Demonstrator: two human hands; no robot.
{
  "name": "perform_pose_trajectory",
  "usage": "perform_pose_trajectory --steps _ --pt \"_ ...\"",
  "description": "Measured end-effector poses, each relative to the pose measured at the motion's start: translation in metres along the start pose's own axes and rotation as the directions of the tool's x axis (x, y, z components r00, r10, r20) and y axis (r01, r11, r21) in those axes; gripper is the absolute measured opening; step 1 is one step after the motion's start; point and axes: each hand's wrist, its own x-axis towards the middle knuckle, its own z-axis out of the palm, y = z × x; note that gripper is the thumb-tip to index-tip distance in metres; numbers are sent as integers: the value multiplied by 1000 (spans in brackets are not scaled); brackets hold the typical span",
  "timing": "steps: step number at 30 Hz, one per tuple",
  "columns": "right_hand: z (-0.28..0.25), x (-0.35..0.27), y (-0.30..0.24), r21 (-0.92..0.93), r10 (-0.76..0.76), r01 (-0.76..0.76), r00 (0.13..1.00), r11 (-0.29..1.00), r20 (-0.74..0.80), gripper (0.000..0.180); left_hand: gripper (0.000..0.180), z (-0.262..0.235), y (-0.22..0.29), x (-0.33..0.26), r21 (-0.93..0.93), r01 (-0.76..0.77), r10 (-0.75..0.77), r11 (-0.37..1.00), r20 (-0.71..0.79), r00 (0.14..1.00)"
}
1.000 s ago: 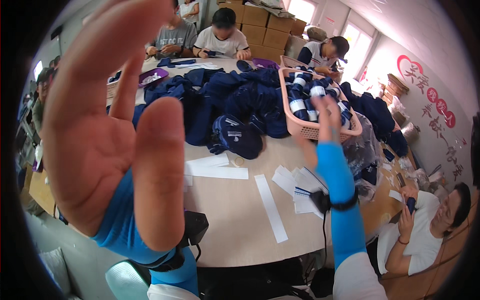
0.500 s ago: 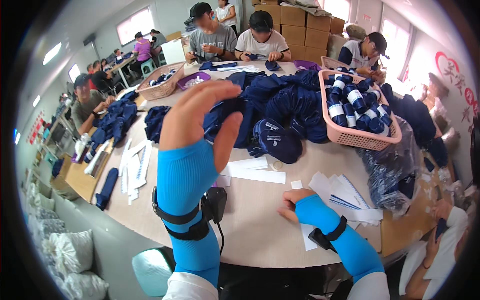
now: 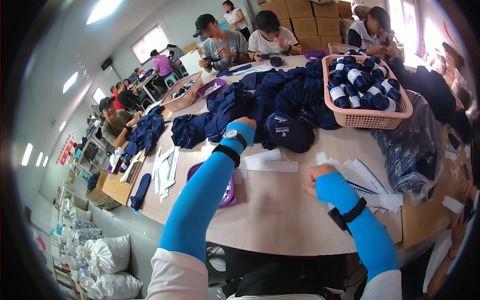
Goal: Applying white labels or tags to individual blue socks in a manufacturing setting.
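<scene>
The left hand (image 3: 245, 121), in a bright blue knit sleeve, reaches to the near edge of a heap of dark navy cloth pieces (image 3: 232, 102); its fingers are mostly hidden, so whether they grip is unclear. The right hand (image 3: 321, 174), sleeved alike, is slightly blurred, its fingers curled above the pale wood-look table (image 3: 285, 215); I cannot tell whether it grasps the small white paper piece (image 3: 321, 158) at its far side. Between the hands sit a rounded navy cloth cap with a pale emblem (image 3: 289, 132) and flat white paper strips (image 3: 275, 166). A purple plastic tray (image 3: 230, 201) is partly hidden by the left forearm. Right of the right hand spreads a fan of white, partly blue-edged paper strips (image 3: 382, 200). Beyond stands a pink perforated plastic basket (image 3: 370, 118) filled with white-banded navy rolls (image 3: 356, 78).
</scene>
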Motion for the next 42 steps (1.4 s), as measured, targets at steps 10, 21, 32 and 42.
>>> perform_pose_trajectory --steps 10,21,32,42 --pt "-8 -3 -23 -176 -134 99 971 979 -198 29 34 16 -24 16 21 6 -5 1000 -31 1000" --pt "-4 2 -19 -175 -57 35 991 984 -123 27 24 19 -46 -3 -119 -144 105 982 -288 952" --pt "-1 2 -8 -127 -48 33 991 991 -122 26 24 -55 -48 -13 -206 -251 -89 946 -908 409" --pt "-22 -1 2 -119 74 -111 957 987 -282 28 23 -181 24 -151 -26 -691 331 722 -865 378"
